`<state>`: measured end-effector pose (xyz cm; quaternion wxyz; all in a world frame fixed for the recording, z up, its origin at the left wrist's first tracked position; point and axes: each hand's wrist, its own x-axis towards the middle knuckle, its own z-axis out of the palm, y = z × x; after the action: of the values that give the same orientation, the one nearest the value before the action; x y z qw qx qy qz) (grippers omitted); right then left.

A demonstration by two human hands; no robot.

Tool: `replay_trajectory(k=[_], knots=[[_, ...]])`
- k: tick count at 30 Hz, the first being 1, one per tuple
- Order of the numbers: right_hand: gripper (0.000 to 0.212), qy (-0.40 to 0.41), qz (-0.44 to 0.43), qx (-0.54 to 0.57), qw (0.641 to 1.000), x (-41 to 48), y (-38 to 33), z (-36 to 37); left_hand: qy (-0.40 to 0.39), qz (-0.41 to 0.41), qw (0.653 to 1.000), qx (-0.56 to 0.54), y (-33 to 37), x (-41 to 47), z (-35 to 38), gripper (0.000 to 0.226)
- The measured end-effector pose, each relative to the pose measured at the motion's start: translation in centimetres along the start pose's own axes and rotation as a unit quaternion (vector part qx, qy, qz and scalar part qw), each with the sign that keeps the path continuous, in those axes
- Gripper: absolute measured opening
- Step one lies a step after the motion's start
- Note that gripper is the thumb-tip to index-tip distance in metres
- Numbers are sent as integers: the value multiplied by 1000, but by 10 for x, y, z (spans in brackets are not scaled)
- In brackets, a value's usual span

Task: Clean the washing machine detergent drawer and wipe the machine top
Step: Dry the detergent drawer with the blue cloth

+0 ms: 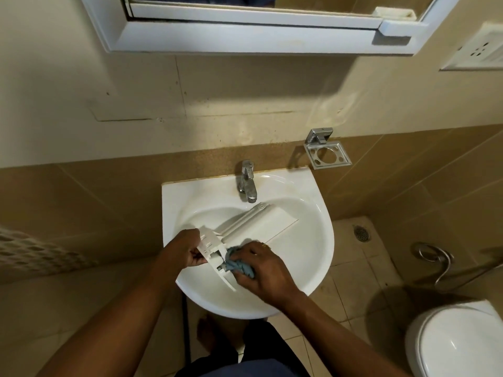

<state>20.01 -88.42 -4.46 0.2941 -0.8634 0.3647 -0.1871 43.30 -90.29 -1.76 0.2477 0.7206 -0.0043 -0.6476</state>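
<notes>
The white plastic detergent drawer (255, 224) lies slanted across the basin of a white wall sink (313, 257), its front panel pointing toward the tap. My left hand (185, 251) grips the drawer's near left end. My right hand (261, 268) is closed on a crumpled blue-grey cloth (239, 263), which is pressed into the drawer's near compartments. The washing machine is not in view.
A chrome tap (247, 183) stands at the back of the sink, with no water seen running. A metal soap holder (328, 155) is on the tiled wall to the right. A toilet (457, 341) sits at lower right, a floor drain (361, 233) beyond the sink, a mirror cabinet (245, 36) above.
</notes>
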Motion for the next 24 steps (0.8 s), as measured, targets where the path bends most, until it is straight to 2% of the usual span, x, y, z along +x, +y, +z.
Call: replay_trajectory(k=[4, 7, 9, 12, 14, 16, 19, 24], knots=[[38, 48, 65, -53, 995, 0, 33, -32, -4, 2, 1000, 3, -3, 3, -1, 38], [41, 91, 100, -81, 987, 0, 32, -34, -9, 6, 1000, -4, -5, 4, 2, 38], [39, 79, 76, -76, 991, 1, 16, -20, -15, 4, 1000, -15, -6, 5, 2, 38], [38, 12, 5, -63, 998, 1, 0, -11, -17, -3, 1000, -25, -5, 6, -1, 39], [38, 12, -5, -81, 997, 4, 10, -23, -14, 2, 1000, -19, -7, 11, -6, 39], [37, 67, 56, -86, 993, 6, 29, -44, -8, 11, 1000, -14, -10, 18, -11, 37], [36, 176, 163, -79, 968, 8, 53, -74, -6, 24, 1000, -13, -16, 26, -16, 37], [26, 299, 243, -27, 922, 13, 63, -93, -4, 46, 999, 0, -23, 35, -20, 38]])
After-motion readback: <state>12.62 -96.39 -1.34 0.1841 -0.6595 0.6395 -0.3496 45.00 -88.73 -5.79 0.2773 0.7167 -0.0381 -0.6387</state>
